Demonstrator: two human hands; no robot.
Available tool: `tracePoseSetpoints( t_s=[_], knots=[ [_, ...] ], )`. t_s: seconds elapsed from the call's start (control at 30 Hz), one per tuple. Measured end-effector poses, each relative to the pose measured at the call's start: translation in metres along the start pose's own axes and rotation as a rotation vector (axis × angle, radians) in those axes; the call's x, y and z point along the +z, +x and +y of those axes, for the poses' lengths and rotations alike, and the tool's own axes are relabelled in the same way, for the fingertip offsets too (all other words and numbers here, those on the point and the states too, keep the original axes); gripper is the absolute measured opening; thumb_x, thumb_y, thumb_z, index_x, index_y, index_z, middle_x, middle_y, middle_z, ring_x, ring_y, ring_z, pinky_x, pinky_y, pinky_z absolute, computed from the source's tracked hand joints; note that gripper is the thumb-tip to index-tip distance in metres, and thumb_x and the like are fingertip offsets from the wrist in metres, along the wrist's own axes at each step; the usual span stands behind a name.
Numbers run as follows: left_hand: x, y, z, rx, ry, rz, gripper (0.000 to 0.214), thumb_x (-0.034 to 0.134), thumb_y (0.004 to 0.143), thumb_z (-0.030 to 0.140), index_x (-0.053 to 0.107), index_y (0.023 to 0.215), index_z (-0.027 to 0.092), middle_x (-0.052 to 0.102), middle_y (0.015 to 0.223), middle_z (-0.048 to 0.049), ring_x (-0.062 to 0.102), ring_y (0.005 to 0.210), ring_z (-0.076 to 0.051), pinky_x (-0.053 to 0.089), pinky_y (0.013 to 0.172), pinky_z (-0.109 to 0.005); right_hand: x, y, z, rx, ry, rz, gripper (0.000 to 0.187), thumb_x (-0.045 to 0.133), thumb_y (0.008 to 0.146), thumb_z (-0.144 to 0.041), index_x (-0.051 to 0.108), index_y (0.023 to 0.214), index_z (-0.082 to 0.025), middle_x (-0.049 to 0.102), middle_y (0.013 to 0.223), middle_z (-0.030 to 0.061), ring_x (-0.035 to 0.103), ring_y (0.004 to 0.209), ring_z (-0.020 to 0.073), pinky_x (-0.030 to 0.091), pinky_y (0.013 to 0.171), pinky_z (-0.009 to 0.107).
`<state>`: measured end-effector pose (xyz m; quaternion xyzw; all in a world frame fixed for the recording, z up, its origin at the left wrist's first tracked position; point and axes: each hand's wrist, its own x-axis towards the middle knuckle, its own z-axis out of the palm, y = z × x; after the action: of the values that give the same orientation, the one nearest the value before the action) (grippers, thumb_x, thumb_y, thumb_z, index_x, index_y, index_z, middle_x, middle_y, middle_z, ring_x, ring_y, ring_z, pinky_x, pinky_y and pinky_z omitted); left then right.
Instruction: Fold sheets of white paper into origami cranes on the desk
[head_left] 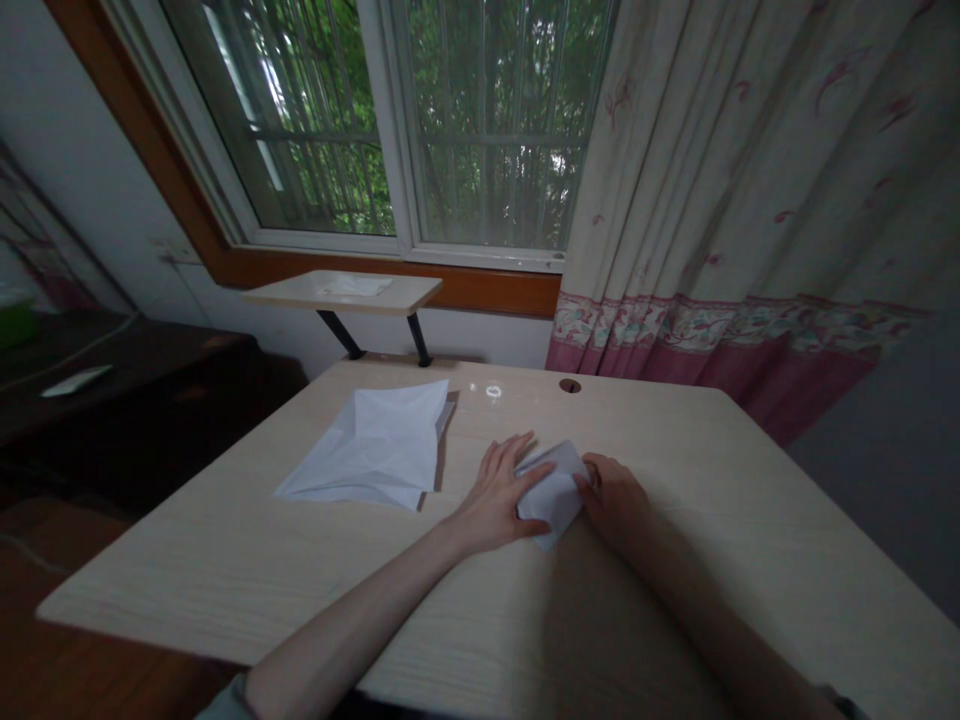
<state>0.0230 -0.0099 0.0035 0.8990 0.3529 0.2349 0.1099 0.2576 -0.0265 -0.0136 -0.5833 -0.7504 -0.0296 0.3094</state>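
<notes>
A small folded white sheet of paper (553,500) lies on the desk between my two hands, tilted so that a corner points toward me. My left hand (499,495) rests at its left side with fingers spread; the thumb and a finger lie on the paper. At the right corner, my right hand (611,495) is closed, its thumb and bent fingers pinching the paper's edge. To the left of my left hand lies a stack of larger creased white sheets (382,440), touched by neither hand.
The pale wooden desk (262,570) has a round cable hole (570,386) near its back edge. A raised shelf (300,290) on black legs bears some paper (356,285). Behind are a barred window (487,130) and a floral curtain (720,200). A dark table (150,355) stands left.
</notes>
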Motion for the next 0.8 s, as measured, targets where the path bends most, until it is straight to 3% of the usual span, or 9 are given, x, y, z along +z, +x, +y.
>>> tracePoseSetpoints(
  t_s=[0.2,0.37,0.6,0.8],
  knots=[
    [0.002,-0.001,-0.001,-0.025,-0.011,0.018,0.098,0.085,0.064,0.049,0.035,0.147,0.032,0.016,0.159,-0.0131,0.016,0.145,-0.038,0.015,0.114,-0.065,-0.005,-0.002,-0.002,0.1,0.184,-0.048,0.027,0.05,0.093,-0.038,0.06,0.11,-0.02,0.069,0.084,0.0063,0.064,0.075,0.0226,0.049,0.071,0.035],
    [0.004,-0.001,-0.002,-0.044,0.002,0.021,0.101,0.085,0.063,0.05,0.034,0.148,0.028,0.016,0.158,-0.0159,0.015,0.145,-0.039,0.015,0.114,-0.064,-0.008,-0.004,0.003,0.089,0.396,0.029,0.034,0.046,0.096,-0.043,0.057,0.114,-0.018,0.07,0.091,0.0088,0.066,0.084,0.0222,0.053,0.077,0.036],
    [0.004,-0.001,-0.002,-0.062,-0.025,0.029,0.101,0.085,0.063,0.049,0.034,0.148,0.027,0.018,0.157,-0.0165,0.018,0.143,-0.04,0.019,0.112,-0.065,-0.009,-0.01,0.003,0.056,0.476,0.046,0.028,0.046,0.096,-0.039,0.056,0.116,-0.021,0.069,0.104,0.0106,0.067,0.093,0.0233,0.054,0.083,0.038],
    [0.002,-0.001,0.0,-0.052,-0.039,0.033,0.096,0.083,0.066,0.047,0.033,0.148,0.031,0.019,0.157,-0.0135,0.018,0.143,-0.04,0.02,0.112,-0.065,-0.01,-0.005,-0.007,0.076,0.457,-0.02,0.039,0.057,0.088,-0.043,0.052,0.118,-0.02,0.069,0.091,0.0066,0.066,0.078,0.023,0.055,0.071,0.037]
  ],
)
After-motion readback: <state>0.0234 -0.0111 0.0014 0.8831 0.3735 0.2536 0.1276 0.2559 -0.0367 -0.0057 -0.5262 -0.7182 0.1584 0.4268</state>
